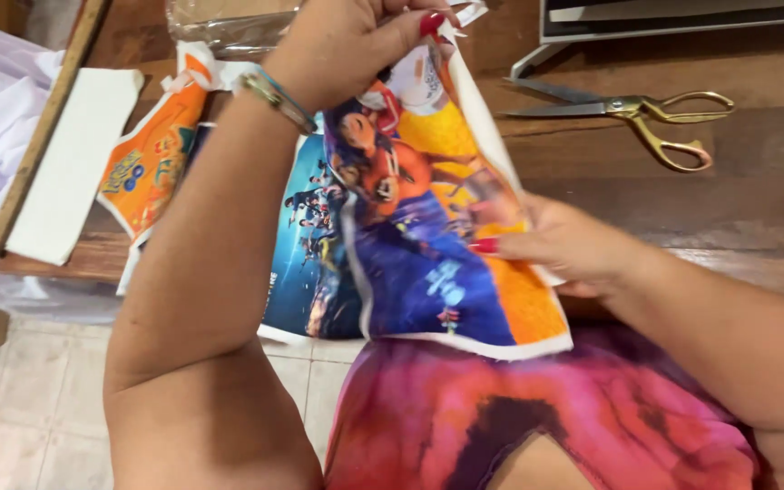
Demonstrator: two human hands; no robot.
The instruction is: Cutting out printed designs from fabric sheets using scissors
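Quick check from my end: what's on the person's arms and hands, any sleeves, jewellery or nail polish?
Both arms are bare, with no sleeves showing. The left hand has red-polished nails and, at its wrist, a gold-toned bracelet beside a thin blue band. The right hand also has red nails; no jewellery shows on it.

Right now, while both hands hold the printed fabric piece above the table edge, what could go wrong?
1. The left hand pinches only the top corner of the printed fabric piece and the right hand its side edge; a pull might stretch or crease it.
2. The other printed sheets hang over the wooden table's edge and may slide to the tiled floor.
3. The open scissors lie near the right arm; a careless reach could meet the blades.
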